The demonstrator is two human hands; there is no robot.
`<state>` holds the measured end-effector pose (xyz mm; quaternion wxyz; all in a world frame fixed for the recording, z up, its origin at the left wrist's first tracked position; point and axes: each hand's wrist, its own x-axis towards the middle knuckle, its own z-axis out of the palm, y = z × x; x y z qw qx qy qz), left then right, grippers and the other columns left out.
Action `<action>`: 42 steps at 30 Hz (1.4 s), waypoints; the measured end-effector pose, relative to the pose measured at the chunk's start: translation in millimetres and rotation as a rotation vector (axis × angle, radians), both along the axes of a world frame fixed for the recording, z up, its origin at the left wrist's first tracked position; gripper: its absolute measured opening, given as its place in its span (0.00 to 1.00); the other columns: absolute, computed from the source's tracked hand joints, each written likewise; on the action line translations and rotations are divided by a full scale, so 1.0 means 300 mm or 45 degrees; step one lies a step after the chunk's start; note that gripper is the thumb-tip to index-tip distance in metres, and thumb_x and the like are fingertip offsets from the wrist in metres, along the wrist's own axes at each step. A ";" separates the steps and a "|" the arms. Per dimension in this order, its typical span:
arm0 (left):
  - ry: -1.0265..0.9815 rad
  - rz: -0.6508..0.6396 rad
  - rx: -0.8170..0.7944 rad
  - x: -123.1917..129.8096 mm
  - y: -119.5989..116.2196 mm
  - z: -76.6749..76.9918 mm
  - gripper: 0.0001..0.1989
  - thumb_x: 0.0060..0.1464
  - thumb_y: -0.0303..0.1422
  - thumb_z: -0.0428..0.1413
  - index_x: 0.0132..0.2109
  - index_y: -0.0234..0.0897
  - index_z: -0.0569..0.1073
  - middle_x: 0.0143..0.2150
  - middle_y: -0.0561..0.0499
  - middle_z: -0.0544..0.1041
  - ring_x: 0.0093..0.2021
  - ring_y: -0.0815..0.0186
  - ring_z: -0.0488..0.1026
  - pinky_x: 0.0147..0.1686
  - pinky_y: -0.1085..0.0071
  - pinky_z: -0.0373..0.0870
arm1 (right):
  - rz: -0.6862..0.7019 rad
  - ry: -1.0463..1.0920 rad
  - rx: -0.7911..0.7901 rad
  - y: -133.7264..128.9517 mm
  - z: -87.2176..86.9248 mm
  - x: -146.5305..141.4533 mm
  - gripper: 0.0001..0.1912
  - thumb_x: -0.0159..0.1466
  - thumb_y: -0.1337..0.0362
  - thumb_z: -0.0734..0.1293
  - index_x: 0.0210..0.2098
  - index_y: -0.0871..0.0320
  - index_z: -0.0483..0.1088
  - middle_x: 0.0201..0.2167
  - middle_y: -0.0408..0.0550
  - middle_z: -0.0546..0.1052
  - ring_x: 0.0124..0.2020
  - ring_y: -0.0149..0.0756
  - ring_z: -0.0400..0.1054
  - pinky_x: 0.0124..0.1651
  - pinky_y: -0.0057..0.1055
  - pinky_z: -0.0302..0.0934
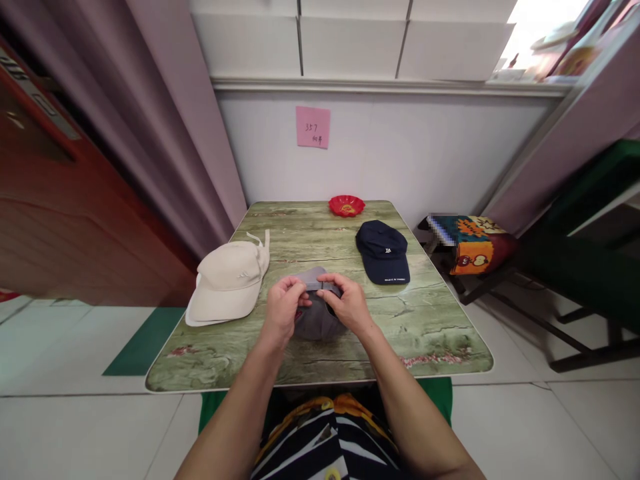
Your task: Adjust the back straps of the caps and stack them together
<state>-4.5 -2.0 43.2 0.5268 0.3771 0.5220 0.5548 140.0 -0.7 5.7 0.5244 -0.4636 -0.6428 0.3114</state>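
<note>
Both my hands are on a grey baseball cap near the front middle of the table. My left hand pinches the left part of its back strap. At the strap's right part, my right hand has thumb and fingers closed on it. The cap's back opening faces me, and a bit of red shows by my left fingers. To the left lies a cream cap with a loose strap at its back. A navy cap with small white lettering rests to the right, its brim toward me.
A red scalloped dish stands at the far edge of the wood-patterned table. Behind it, a pink note is stuck on the wall. Right of the table are a cloth-covered stool and a dark green chair.
</note>
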 end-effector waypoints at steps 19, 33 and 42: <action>-0.176 -0.011 0.058 0.000 -0.013 0.021 0.10 0.41 0.34 0.61 0.30 0.35 0.68 0.22 0.57 0.70 0.21 0.72 0.67 0.16 0.78 0.66 | 0.009 0.031 -0.047 0.004 -0.012 0.005 0.12 0.59 0.62 0.69 0.42 0.56 0.75 0.35 0.46 0.79 0.35 0.37 0.70 0.41 0.32 0.62; -0.010 -0.455 -0.147 -0.013 -0.004 -0.028 0.27 0.50 0.51 0.55 0.47 0.31 0.71 0.16 0.57 0.68 0.12 0.70 0.63 0.08 0.79 0.53 | 0.190 0.521 -0.301 -0.009 -0.020 -0.006 0.15 0.57 0.57 0.69 0.42 0.57 0.71 0.34 0.46 0.78 0.33 0.34 0.70 0.38 0.30 0.64; 0.018 -0.536 -0.008 -0.018 -0.013 -0.015 0.20 0.39 0.32 0.65 0.41 0.33 0.72 0.20 0.57 0.72 0.18 0.72 0.67 0.17 0.77 0.64 | 0.116 0.308 -0.189 -0.009 -0.007 0.002 0.12 0.58 0.61 0.64 0.40 0.55 0.75 0.30 0.42 0.77 0.31 0.34 0.68 0.37 0.31 0.62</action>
